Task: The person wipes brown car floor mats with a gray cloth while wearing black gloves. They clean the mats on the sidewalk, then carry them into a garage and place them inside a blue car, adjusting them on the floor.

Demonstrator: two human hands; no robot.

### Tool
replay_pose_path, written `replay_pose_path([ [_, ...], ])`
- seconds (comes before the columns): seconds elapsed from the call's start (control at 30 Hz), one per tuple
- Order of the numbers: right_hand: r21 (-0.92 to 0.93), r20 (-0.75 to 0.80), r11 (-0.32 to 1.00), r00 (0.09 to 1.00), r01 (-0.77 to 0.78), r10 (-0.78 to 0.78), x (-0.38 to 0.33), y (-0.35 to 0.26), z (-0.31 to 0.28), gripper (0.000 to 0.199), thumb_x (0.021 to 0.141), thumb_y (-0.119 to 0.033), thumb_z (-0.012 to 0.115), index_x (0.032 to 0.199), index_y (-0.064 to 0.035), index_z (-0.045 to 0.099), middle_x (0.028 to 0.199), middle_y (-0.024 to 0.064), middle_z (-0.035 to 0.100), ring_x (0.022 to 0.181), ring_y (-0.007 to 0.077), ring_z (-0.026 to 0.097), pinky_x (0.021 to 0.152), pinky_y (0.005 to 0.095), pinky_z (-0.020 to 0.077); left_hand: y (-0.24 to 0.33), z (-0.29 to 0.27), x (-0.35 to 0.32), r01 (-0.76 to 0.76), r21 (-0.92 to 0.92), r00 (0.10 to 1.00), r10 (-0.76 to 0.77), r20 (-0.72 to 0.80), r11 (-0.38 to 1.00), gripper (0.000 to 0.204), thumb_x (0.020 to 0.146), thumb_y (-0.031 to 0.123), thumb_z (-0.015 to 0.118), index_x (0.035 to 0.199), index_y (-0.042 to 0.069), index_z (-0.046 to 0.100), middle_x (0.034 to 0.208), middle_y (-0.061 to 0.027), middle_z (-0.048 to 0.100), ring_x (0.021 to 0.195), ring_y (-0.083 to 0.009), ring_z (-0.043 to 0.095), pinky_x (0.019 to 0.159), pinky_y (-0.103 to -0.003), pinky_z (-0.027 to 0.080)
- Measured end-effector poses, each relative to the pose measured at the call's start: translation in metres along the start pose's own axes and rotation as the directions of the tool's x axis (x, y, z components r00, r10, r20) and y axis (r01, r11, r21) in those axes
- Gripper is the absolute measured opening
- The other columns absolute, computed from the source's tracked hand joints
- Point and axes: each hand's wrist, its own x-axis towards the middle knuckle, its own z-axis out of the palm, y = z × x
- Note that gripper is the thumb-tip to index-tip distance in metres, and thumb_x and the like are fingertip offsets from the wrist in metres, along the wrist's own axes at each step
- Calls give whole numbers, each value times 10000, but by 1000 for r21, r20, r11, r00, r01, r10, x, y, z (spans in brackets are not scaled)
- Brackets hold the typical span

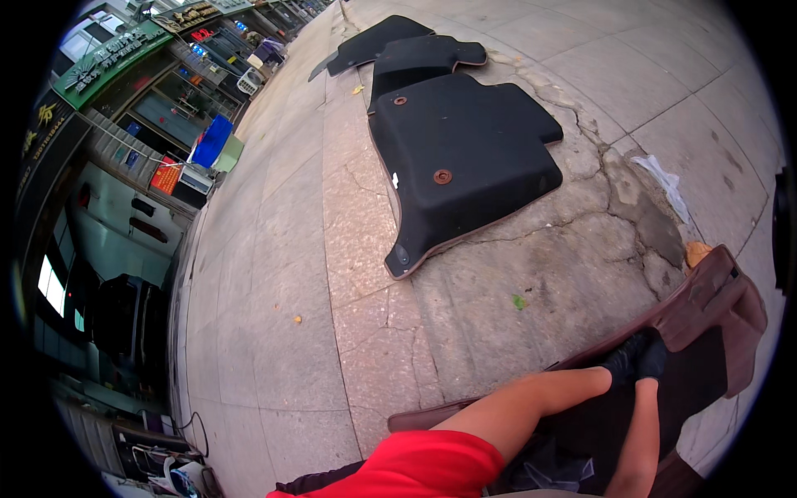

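Observation:
Both my hands wear dark gloves and are close together at the lower right. My left hand (621,363), at the end of a bare forearm below a red sleeve, rests against a brown car floor mat (697,311) with a dark middle. Beside it, my right hand (652,357) also touches the mat near its raised brown edge. The fingers of both hands merge with the dark surface, so their grip is hidden. Beneath my forearms lies a dark, partly see-through crumpled piece (558,470) that I cannot identify.
A large black moulded mat (473,141) with round brown fittings lies ahead on cracked paving, with more black mats (382,41) beyond. A white crumpled sheet (664,184) and a dry leaf (697,252) lie right. Shopfronts and a blue tub (212,141) line the left.

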Motion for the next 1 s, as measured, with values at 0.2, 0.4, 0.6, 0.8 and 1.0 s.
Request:
replay_pose_path([
  [0.2, -70, -72, 973, 972, 221, -226, 4, 42, 15, 302, 889, -171, 408, 1072, 10, 565, 1012, 170, 620, 909, 259, 589, 812, 357, 451, -41, -23, -11, 10, -166, 999, -17, -41, 986, 474, 977, 304, 287, 1401, 93, 270, 1443, -15, 269, 1327, -200, 239, 1101, -361, 216],
  [0.4, 378, -39, 922, 994, -82, 104, 7, 26, 35, 326, 879, -238, 432, 1048, -8, 592, 960, 174, 631, 890, 259, 602, 794, 363, 460, -10, -8, 13, 85, -209, 996, -81, 29, 974, 464, 939, 236, 311, 1359, 40, 317, 1401, -101, 291, 1294, -303, 243, 1074, -456, 215],
  [0.6, -152, 81, 985, 994, 85, -73, 3, 2, -7, 292, 850, -291, 478, 912, -52, 634, 876, 169, 648, 802, 312, 630, 692, 400, 496, -21, -18, 18, 102, -249, 983, -136, -122, 963, 319, 928, 214, 391, 1176, 75, 535, 1166, -87, 519, 1123, -205, 449, 1000, -384, 332],
  [0.8, -493, 24, 862, 992, 117, -122, 0, 7, 2, 369, 886, -279, 400, 773, -50, 666, 771, 155, 664, 678, 298, 654, 576, 397, 521, -57, -48, 18, -4, -472, 1000, 11, 13, 882, 231, 888, 272, 465, 989, 129, 616, 1007, -87, 587, 963, -196, 528, 863, -400, 425],
  [1.0, -235, -41, 967, 995, -94, 86, 10, 15, 15, 301, 881, -271, 424, 937, -61, 633, 912, 178, 637, 822, 332, 619, 689, 411, 495, -26, -18, 17, 48, -238, 951, -117, -287, 970, 206, 858, 251, 493, 1002, 143, 594, 1005, -81, 564, 988, -222, 517, 873, -430, 422],
])
